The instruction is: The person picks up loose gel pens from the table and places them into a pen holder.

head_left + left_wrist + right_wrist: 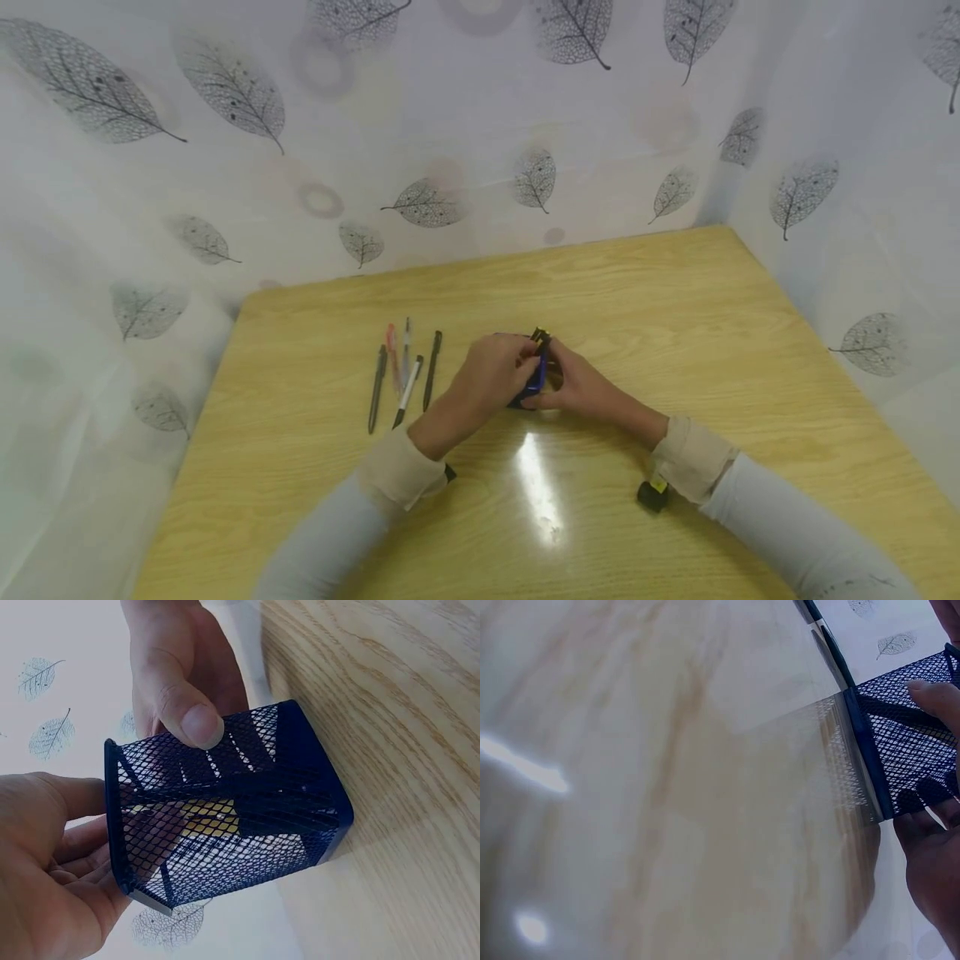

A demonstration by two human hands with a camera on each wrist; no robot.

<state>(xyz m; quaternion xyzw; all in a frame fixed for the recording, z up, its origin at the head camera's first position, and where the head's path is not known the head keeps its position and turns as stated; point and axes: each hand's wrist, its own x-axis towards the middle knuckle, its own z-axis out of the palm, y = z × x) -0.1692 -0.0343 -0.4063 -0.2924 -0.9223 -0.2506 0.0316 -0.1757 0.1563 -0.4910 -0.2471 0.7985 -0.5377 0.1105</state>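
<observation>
A dark blue mesh holder (536,379) (217,802) (911,750) stands on the table between the hands. My right hand (581,387) (187,675) (937,877) grips its sides, the thumb lying on the mesh in the left wrist view. At the holder's open rim, the curled fingers of my left hand (487,375) (52,862) hold a black and yellow item (540,336), partly hidden by the fingers. Yellow and dark shapes show through the mesh in the left wrist view.
Several pens (377,389) lie to the left of the hands on the wooden table (637,300). A black item (652,497) with a yellow part lies beside the right sleeve. Another dark item (450,472) shows by the left cuff. Leaf-patterned cloth surrounds the table.
</observation>
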